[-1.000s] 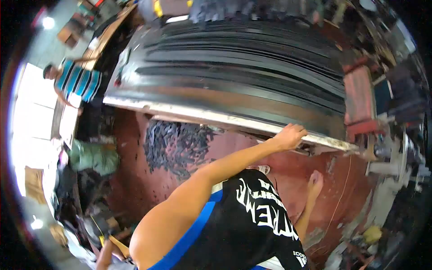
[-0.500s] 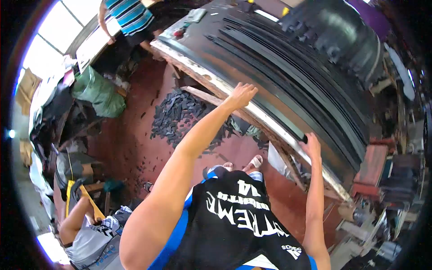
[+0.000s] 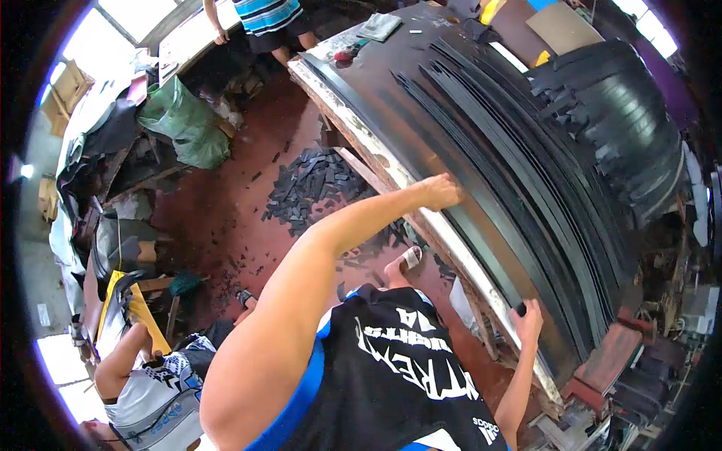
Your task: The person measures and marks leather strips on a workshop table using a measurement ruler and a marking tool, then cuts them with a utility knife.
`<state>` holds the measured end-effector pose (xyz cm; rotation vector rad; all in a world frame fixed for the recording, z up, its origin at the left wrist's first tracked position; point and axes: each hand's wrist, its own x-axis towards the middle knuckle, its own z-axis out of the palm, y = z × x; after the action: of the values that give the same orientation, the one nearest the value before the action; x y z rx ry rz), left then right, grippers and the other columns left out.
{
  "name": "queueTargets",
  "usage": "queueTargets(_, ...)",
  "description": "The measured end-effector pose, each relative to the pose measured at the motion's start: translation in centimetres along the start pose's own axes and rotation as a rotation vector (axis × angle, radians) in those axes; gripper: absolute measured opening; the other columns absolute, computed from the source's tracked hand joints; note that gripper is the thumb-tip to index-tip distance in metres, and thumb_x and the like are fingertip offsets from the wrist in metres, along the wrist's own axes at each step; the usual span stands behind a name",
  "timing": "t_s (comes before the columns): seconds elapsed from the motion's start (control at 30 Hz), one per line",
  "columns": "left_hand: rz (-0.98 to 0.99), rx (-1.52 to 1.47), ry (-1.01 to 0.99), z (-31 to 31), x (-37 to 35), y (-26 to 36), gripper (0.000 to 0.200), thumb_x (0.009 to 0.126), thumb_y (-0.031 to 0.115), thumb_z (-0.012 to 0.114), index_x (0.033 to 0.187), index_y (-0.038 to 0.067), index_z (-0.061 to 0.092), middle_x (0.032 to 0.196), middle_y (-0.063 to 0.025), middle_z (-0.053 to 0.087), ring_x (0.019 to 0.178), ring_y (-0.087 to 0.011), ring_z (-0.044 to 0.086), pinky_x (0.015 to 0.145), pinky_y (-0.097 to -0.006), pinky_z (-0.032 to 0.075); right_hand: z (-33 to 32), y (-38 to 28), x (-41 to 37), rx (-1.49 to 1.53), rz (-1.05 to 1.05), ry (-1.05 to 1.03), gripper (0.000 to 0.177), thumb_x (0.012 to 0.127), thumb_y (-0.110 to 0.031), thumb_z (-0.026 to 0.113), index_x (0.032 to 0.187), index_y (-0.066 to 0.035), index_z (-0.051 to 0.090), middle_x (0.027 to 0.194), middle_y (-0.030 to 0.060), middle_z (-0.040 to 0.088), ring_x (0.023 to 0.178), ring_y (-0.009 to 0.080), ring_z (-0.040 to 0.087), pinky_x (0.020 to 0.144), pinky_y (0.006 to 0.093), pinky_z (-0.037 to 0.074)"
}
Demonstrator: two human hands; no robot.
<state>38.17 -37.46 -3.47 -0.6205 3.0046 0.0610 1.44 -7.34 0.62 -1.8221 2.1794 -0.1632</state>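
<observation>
My left hand [image 3: 444, 192] is closed, fingers curled down over the near part of the long worktable [image 3: 361, 124]; what it grips, if anything, is hidden. My right hand [image 3: 529, 323] is farther along the same edge, its thumb and fingers closed around a small dark piece [image 3: 520, 309]. A flat dark strip [image 3: 489, 259] lies along the table edge between my hands. Beyond it, long black strips [image 3: 519, 165] lie in rows, curved in this view.
Black offcuts [image 3: 316, 184] are heaped on the red floor. A green sack [image 3: 184, 124] stands left. One person in stripes [image 3: 267, 15] is at the top; another [image 3: 162, 383] is lower left. A red-handled tool [image 3: 348, 54], a cloth [image 3: 380, 27] and a large black roll [image 3: 613, 113] are on the table.
The view has shifted, so the table appears lower and farther right. My left hand has curled more tightly, and my right hand's fingers have closed around the dark piece.
</observation>
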Motion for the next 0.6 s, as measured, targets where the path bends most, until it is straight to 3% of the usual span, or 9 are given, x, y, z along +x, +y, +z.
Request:
queueTargets(0.03,0.024,-0.007,0.051,0.1,-0.2,-0.1,0.041,0.075,0.016,0.073,0.115,0.010,0.065,0.119,-0.0069,0.065,0.115,-0.0238,0.062,0.094,-0.0447,0.048,-0.4,-0.5,0.0,-0.012,-0.002,-0.002,0.036,0.075,-0.018,0.076,0.106,-0.002,0.064,0.106,0.0155,0.060,0.099,0.0395,0.062,0.083,0.0472,0.051)
queueTargets(0.07,0.033,0.000,0.016,0.2,-0.3,-0.2,0.027,0.079,0.018,0.065,0.106,0.010,0.066,0.115,-0.0055,0.062,0.107,-0.0221,0.063,0.086,-0.0432,0.048,-0.8,-1.0,0.1,0.053,0.041,-0.030,0.041,0.073,-0.017,0.080,0.108,0.000,0.066,0.112,0.0223,0.061,0.103,0.0437,0.060,0.088,0.0469,0.049)
queueTargets(0.2,0.020,-0.010,0.092,-0.3,-1.2,0.3,0.023,0.083,0.019,0.061,0.104,0.010,0.065,0.107,-0.0046,0.061,0.099,-0.0197,0.061,0.083,-0.0410,0.046,0.2,0.0,-0.2,0.022,0.034,-0.050,0.046,0.074,-0.014,0.077,0.116,-0.003,0.063,0.116,0.0195,0.059,0.109,0.0419,0.058,0.092,0.0472,0.049)
queueTargets(0.23,-0.028,-0.034,-0.025,-0.4,-0.8,0.6,0.038,0.078,0.021,0.071,0.113,0.011,0.064,0.117,-0.0048,0.060,0.108,-0.0211,0.060,0.089,-0.0447,0.047,0.2,-0.6,-0.1,-0.007,-0.006,-0.012,0.047,0.075,-0.013,0.076,0.119,-0.003,0.061,0.117,0.0186,0.058,0.111,0.0412,0.057,0.093,0.0472,0.049)
queueTargets(0.47,-0.033,-0.102,-0.006,-0.5,-1.0,0.8,0.042,0.077,0.020,0.072,0.117,0.010,0.063,0.120,-0.0060,0.059,0.111,-0.0222,0.058,0.089,-0.0444,0.047,2.7,-11.0,6.6,0.107,-0.135,0.049,0.052,0.078,-0.021,0.078,0.123,-0.002,0.060,0.116,0.0154,0.057,0.108,0.0376,0.057,0.091,0.0460,0.049)
queueTargets(0.6,0.031,-0.166,-0.037,-1.8,-2.1,-1.1,0.044,0.078,0.018,0.070,0.121,0.011,0.062,0.122,-0.0064,0.060,0.114,-0.0218,0.058,0.093,-0.0448,0.044,3.5,-14.1,9.1,0.139,-0.119,-0.017,0.045,0.078,-0.020,0.076,0.116,-0.001,0.061,0.112,0.0150,0.058,0.107,0.0368,0.058,0.088,0.0457,0.049)
